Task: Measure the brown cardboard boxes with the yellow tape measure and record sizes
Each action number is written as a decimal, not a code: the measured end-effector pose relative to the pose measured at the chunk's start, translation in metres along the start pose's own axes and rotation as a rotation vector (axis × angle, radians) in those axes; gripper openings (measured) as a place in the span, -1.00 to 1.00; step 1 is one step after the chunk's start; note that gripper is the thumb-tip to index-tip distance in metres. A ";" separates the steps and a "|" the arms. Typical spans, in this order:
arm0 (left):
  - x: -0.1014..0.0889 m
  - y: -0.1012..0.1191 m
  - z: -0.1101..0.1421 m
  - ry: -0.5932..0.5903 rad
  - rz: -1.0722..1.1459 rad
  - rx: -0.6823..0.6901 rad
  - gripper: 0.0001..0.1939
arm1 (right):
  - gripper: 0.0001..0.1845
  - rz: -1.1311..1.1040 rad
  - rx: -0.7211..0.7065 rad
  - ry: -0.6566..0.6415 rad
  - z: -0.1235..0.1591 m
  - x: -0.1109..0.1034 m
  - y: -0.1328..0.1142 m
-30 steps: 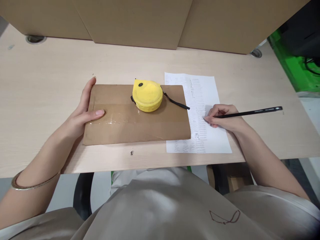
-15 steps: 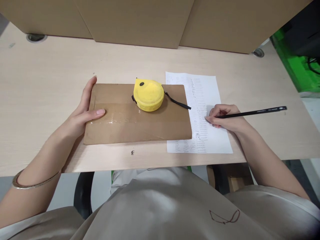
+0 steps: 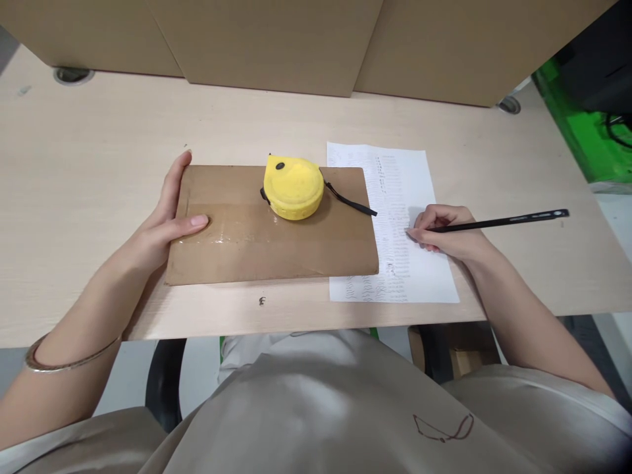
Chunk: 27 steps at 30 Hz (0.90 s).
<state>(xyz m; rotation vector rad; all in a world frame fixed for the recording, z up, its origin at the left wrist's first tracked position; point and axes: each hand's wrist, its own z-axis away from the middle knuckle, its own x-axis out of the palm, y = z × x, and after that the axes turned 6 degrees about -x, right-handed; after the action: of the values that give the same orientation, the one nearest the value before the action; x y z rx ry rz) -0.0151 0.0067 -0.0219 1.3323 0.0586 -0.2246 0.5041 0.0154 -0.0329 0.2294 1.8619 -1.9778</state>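
Observation:
My left hand (image 3: pixel 162 220) grips the left end of a flat, taped cardboard box (image 3: pixel 222 257), its thumb pressed on top and one finger along the end; the other fingers are hidden. A yellow tape measure (image 3: pixel 295 187) with a black wrist strap lies on the box. The box's right end covers part of a sheet of paper (image 3: pixel 439 283) marked with rows of print and handwriting. Over the right side of that sheet, my right hand (image 3: pixel 444 230) pinches a long black pencil (image 3: pixel 503 222). Its writing tip is hard to make out at the fingertips.
Tall cardboard panels (image 3: pixel 276 46) stand along the back of the light wooden desk (image 3: pixel 89 178). Cable holes (image 3: pixel 74 76) sit near the panels' base. At the right are green and black objects (image 3: pixel 587 131). A chair armrest (image 3: pixel 165 382) shows below the front edge.
The pencil's far end has shifted very slightly to the right in my right hand. My left hand, the box and the tape measure stay where they were.

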 end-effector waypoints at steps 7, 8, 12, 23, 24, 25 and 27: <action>-0.003 -0.006 -0.005 -0.008 0.018 0.026 0.49 | -0.46 -0.054 -0.086 0.052 0.003 -0.004 0.004; -0.004 -0.006 -0.005 -0.015 0.010 0.022 0.51 | -0.48 -0.052 -0.091 0.054 0.004 -0.004 0.005; -0.004 -0.002 -0.003 0.001 -0.030 -0.010 0.55 | -0.54 -0.032 -0.071 0.021 0.006 -0.005 0.006; -0.002 -0.001 -0.002 -0.013 -0.028 -0.004 0.54 | -0.54 -0.025 -0.031 0.018 0.004 -0.007 0.005; -0.001 0.000 0.000 -0.003 -0.038 -0.003 0.51 | -0.52 -0.024 -0.032 0.021 0.004 -0.006 0.005; 0.000 0.002 0.002 0.010 -0.044 -0.005 0.46 | -0.51 -0.020 -0.029 0.025 0.005 -0.006 0.004; 0.002 0.005 0.006 0.036 -0.044 -0.013 0.37 | -0.45 -0.010 -0.016 0.030 0.005 -0.004 0.001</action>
<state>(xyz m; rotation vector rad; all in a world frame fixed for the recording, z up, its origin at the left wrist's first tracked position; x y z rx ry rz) -0.0122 0.0016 -0.0160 1.3235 0.1198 -0.2371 0.5094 0.0108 -0.0320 0.2467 1.9004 -1.9758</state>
